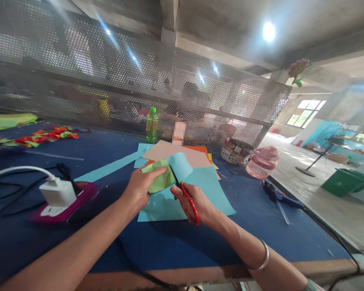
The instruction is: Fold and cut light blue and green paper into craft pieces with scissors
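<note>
Green paper (pixel 159 178) pinched by left hand (pixel 139 190), over blue card (pixel 212 194) | right hand (pixel 204 208) fingers closed on red-handled scissors (pixel 191 206), blades (pixel 174 176) at paper's 3 o'clock edge | cut so far: I can't quite judge
</note>
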`<state>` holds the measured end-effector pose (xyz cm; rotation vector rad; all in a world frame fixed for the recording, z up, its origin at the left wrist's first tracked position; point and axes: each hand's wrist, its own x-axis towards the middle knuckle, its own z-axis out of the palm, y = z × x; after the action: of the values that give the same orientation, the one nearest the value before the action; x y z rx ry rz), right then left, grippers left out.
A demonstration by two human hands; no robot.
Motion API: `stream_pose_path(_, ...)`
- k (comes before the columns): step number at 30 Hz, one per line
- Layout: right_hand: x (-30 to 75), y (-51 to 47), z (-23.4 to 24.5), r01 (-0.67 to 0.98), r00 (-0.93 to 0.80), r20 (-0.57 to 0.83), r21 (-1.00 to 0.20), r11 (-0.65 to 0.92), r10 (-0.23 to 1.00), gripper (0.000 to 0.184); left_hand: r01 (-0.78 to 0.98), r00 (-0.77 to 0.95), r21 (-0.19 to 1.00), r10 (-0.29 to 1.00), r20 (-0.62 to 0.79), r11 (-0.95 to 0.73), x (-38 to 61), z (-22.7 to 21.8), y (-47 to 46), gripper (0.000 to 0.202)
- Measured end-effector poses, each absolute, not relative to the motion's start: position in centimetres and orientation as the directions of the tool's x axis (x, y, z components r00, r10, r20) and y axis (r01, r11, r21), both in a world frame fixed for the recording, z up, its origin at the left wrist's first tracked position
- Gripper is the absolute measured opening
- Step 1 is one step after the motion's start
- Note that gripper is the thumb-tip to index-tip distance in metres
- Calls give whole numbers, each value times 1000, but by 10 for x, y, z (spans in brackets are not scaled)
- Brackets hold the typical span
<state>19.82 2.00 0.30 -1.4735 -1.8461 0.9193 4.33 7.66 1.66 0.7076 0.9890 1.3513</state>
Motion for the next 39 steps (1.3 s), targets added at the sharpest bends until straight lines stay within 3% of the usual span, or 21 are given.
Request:
stream_pose_path(16,201,25,4,578,-177,10,-808,112,984,55,-424,24,886,980,-196,188,44,17,74,32)
stream_pose_path(39,208,41,-8,475,-171,3,-876,85,985,53,-429,58,872,971,-232,234,41,28,72,24)
